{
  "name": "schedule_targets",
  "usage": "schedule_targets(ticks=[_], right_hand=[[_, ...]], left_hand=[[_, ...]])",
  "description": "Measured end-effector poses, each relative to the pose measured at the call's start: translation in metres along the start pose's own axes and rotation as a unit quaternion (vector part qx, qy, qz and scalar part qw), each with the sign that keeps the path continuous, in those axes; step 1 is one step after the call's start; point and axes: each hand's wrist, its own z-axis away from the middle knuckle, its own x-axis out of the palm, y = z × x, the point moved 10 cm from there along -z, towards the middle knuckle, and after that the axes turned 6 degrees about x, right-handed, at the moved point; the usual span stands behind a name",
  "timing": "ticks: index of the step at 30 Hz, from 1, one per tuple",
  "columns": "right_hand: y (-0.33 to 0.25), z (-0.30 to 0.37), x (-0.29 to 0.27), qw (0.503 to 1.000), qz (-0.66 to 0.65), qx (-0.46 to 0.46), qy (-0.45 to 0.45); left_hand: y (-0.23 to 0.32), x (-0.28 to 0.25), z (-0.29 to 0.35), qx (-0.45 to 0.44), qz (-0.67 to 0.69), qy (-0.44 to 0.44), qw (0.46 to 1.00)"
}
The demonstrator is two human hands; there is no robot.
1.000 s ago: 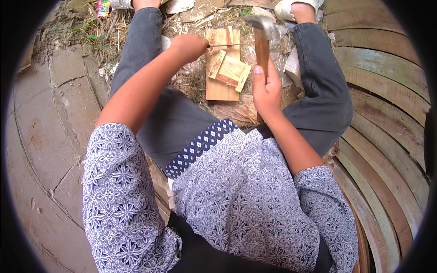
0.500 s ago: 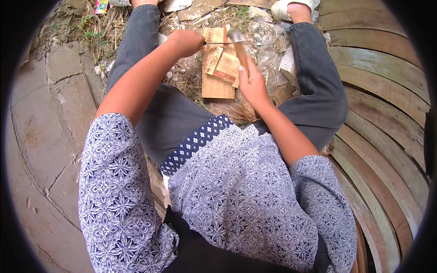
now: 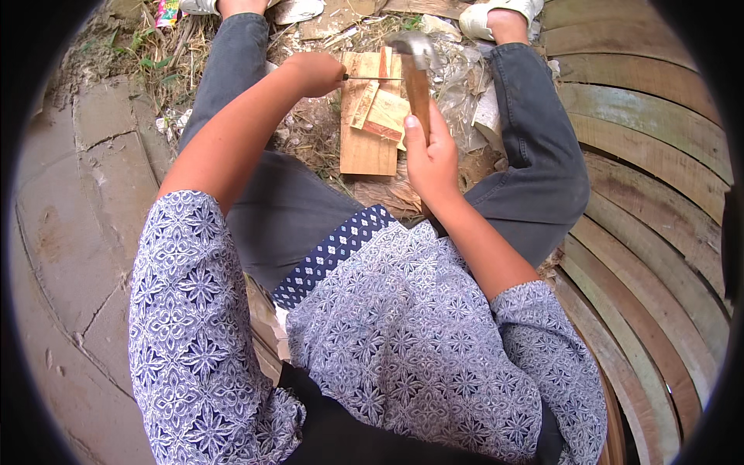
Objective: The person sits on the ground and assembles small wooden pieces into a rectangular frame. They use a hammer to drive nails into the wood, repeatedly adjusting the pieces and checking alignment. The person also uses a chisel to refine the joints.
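My left hand (image 3: 316, 74) is closed around the dark handle of a thin metal tool (image 3: 375, 78). Its narrow shaft points right across the upper part of a flat wooden board (image 3: 367, 161); whether it is a screwdriver or a blade I cannot tell. The wooden handle of a claw hammer (image 3: 418, 89) is in my right hand (image 3: 432, 159), the thumb lying along it. The hammer's metal head is up, near the tool's far end. On the board lie a short wooden block (image 3: 386, 115), a thin strip (image 3: 365, 105) and an upright-lying sliver (image 3: 385, 60).
The board lies on littered ground with straw, chips and clear plastic (image 3: 461, 74), between my outstretched legs. Long wooden planks (image 3: 643, 101) are at the right. A grey, cracked slab (image 3: 70, 209) spreads on the left. A colourful wrapper (image 3: 167, 12) is at the far left.
The hammer has risen slightly, its head now higher and tilted differently above the board. My left hand and the thin tool stay nearly in place.
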Motion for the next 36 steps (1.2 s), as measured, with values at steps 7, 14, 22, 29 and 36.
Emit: schedule_targets(ticks=[7,14,22,29,36], right_hand=[[0.063,-0.026,0.006,0.974,0.134,0.154,-0.102],[0.045,-0.009,-0.004,0.993,0.113,0.018,-0.014],[0.008,0.001,-0.011,0.999,0.026,-0.015,0.036],[0.001,-0.011,-0.017,0.999,0.035,0.002,0.015],[0.076,-0.032,-0.006,0.971,0.186,0.143,-0.054]], left_hand=[[0.001,-0.001,-0.007,0.014,-0.008,-0.011,1.0],[0.003,0.006,-0.012,0.017,-0.007,-0.026,1.0],[-0.008,0.01,-0.015,0.018,-0.006,-0.038,0.999],[-0.006,0.001,-0.02,0.049,0.005,-0.039,0.998],[-0.008,0.004,-0.037,0.089,-0.024,-0.047,0.995]])
